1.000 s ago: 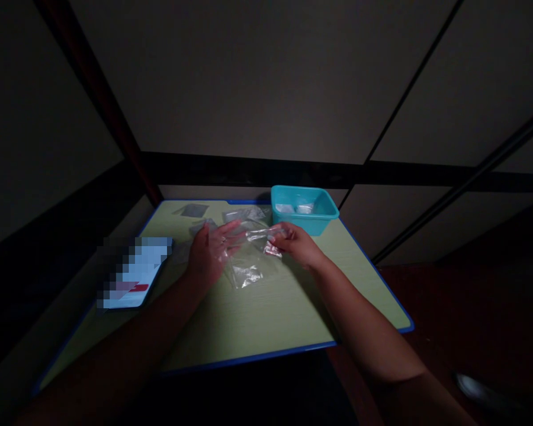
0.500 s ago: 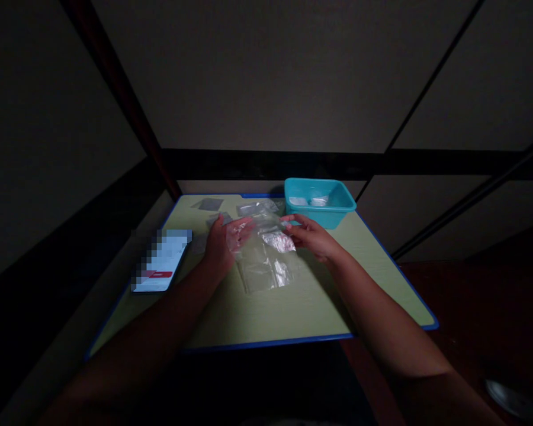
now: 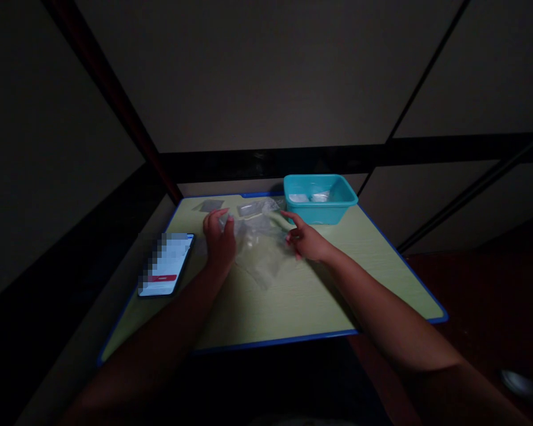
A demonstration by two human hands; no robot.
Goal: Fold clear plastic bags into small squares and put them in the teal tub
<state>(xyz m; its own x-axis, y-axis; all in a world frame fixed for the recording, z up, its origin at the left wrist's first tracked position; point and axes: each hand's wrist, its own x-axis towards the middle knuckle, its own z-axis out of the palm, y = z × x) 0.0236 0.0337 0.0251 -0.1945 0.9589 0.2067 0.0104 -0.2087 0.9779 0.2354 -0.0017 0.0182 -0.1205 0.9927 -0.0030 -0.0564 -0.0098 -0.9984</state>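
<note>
A clear plastic bag (image 3: 262, 254), smeared by motion, lies or hangs low over the table between my hands. To its left, my left hand (image 3: 220, 239) is open, with thumb and fingers apart, beside a small clear packet partly behind the fingers. On the bag's right side is my right hand (image 3: 308, 241); its index finger points out towards the far side and the other fingers are loosely bent, with nothing plainly gripped. Whether the bag's edge touches these fingers is hard to see. Beyond the hands lies another clear plastic bag (image 3: 253, 208).
A turquoise basket (image 3: 322, 212) holding clear and white packets stands at the back right of the blue-edged table (image 3: 311, 313). A lit phone (image 3: 166, 266) lies at the left edge. One flat grey packet (image 3: 212, 205) rests at the back left. A wall rises directly behind.
The clear bag, held up between both hands before, has dropped lower and blurred. My left hand has drawn left off it, and my right index finger has straightened. The view shifted slightly.
</note>
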